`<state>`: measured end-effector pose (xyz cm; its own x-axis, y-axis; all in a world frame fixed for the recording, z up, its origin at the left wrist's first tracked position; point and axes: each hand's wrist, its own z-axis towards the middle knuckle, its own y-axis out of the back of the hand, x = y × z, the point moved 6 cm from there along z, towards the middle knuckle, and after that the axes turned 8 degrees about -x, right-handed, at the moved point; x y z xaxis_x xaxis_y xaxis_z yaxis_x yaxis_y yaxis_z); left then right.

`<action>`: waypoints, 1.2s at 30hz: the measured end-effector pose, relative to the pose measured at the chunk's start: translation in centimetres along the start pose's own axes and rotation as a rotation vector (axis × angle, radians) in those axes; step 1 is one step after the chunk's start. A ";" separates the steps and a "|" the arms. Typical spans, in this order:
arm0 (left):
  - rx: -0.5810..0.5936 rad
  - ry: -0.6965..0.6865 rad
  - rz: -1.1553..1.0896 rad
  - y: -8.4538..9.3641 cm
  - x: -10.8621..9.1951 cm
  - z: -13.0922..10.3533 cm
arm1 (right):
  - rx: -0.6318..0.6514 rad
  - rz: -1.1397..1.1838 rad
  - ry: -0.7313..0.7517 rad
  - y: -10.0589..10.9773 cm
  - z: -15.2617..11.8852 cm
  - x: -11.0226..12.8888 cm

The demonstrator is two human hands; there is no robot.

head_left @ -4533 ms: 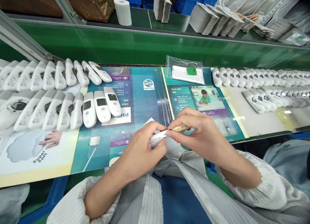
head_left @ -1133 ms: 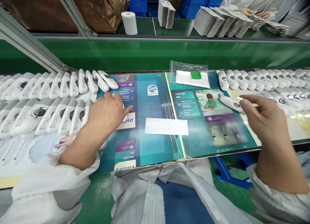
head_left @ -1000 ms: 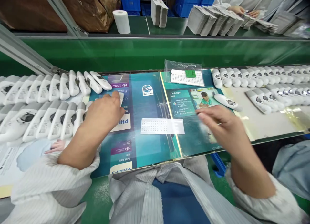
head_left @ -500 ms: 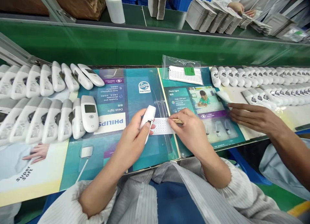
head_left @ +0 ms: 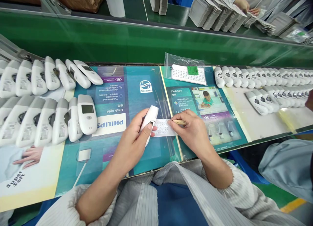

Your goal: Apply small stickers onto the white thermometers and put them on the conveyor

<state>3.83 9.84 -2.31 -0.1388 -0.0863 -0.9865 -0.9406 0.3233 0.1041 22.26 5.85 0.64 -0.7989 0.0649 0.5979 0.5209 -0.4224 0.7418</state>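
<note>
My left hand (head_left: pixel 137 133) is wrapped round a white handheld device (head_left: pixel 151 117), tilted with its upper end away from me. Its fingertips reach over the left end of a white sheet of small round stickers (head_left: pixel 163 127) on the table. Pinched in my right hand (head_left: pixel 192 126) is a thin wooden stick (head_left: pixel 180 122), and the fingertips rest at the sheet's right end. The stick's tip is too small to make out.
Two rows of white devices (head_left: pixel 87 117) stand at the left, and more (head_left: pixel 255 102) at the right. A plastic bag with sticker sheets (head_left: pixel 188 73) lies behind my hands. Past the green ledge (head_left: pixel 146 40) are a white roll (head_left: pixel 114 4), stacked cards (head_left: pixel 207 12) and another person's hands.
The neighbouring person's hand at the right has pulled away, and the device by its fingers is gone from there. The view has shifted slightly; my hands hold nearly the same pose.
</note>
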 end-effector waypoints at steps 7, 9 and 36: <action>-0.026 -0.090 0.258 0.0 -1.4 -0.8 | -0.025 0.291 0.084 3.4 0.0 3.7; -0.006 -0.122 0.253 -0.4 -1.8 -1.2 | 0.040 0.310 0.107 3.5 -0.4 4.9; 0.062 -0.162 0.169 -0.6 -3.7 -2.5 | 0.167 0.221 0.248 2.9 -1.0 6.9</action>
<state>4.16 7.65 1.55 -0.2364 0.1248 -0.9636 -0.8867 0.3777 0.2665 17.93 4.17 6.59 -0.6992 -0.2412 0.6730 0.7148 -0.2472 0.6541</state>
